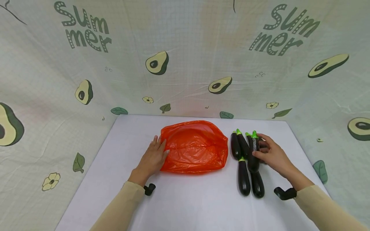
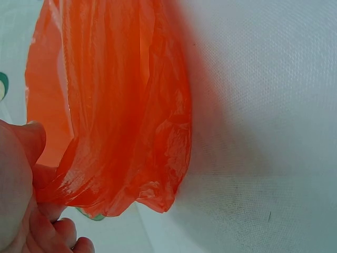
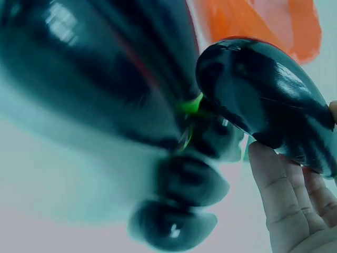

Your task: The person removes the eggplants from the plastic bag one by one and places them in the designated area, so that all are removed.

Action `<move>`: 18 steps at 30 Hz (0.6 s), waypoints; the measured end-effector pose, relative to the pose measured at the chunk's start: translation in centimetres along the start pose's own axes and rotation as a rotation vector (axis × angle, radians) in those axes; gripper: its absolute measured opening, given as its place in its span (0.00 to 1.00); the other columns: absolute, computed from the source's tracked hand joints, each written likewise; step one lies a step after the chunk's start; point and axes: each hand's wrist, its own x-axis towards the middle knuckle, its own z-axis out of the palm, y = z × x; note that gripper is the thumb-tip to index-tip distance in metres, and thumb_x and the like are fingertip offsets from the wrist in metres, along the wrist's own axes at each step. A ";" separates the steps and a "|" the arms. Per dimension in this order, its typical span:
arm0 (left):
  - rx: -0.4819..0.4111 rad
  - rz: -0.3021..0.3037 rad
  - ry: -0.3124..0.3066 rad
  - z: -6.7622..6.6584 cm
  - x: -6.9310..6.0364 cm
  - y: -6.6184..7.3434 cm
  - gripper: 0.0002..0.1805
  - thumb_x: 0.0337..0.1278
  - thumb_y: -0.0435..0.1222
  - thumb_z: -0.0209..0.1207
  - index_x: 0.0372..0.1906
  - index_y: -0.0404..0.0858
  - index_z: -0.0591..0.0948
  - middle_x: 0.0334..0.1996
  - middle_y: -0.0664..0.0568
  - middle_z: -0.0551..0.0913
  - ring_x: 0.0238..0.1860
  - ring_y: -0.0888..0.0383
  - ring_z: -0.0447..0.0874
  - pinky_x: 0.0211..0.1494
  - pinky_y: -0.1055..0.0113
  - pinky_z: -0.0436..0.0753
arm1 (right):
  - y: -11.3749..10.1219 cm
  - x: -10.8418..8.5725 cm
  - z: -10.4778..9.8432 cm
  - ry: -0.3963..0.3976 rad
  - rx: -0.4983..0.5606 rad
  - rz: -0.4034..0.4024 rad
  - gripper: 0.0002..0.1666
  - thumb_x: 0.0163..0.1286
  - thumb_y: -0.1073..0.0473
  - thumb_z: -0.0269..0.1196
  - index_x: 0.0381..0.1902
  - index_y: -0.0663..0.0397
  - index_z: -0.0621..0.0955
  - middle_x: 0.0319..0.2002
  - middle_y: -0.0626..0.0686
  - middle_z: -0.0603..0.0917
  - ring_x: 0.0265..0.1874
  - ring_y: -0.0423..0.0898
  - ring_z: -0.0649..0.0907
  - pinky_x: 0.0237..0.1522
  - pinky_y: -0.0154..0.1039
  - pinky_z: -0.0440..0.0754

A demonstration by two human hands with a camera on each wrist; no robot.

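A red plastic bag [image 1: 196, 147] lies on the table with its opening spread wide. At its left side, my left hand [image 1: 154, 157] holds the rim; in the left wrist view the gathered film [image 2: 116, 132] runs between thumb and fingers. My right hand [image 1: 273, 155] grips a dark purple eggplant [image 1: 253, 157] with a green cap, thumb on one side and fingers on the other. The right wrist view shows this eggplant [image 3: 268, 100] raised above the others. Beneath and beside it lie several more eggplants [image 1: 244, 179], partly covered by it.
The white table [image 1: 185, 205] reaches back to a cloth backdrop [image 1: 185, 57] printed with avocados and leaves. The eggplant group lies just right of the bag. A black wrist-worn piece [image 1: 284, 193] sticks out beside my right sleeve.
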 end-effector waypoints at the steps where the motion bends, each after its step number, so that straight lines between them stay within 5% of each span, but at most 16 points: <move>1: 0.000 -0.001 -0.002 0.0 0.0 0.0 0.37 0.82 0.48 0.52 0.83 0.33 0.60 0.84 0.38 0.57 0.87 0.40 0.41 0.85 0.44 0.52 | 0.3 -0.2 -0.2 0.000 -0.011 0.004 0.52 0.74 0.57 0.68 0.85 0.56 0.52 0.72 0.77 0.67 0.63 0.70 0.80 0.40 0.40 0.90; 18: -0.017 -0.006 -0.016 -0.1 -0.1 0.1 0.37 0.82 0.48 0.52 0.83 0.33 0.59 0.84 0.37 0.56 0.87 0.40 0.40 0.85 0.44 0.52 | 3.7 -2.8 -2.3 -0.027 -0.126 0.084 0.53 0.73 0.56 0.68 0.83 0.65 0.51 0.69 0.81 0.68 0.59 0.74 0.82 0.38 0.49 0.93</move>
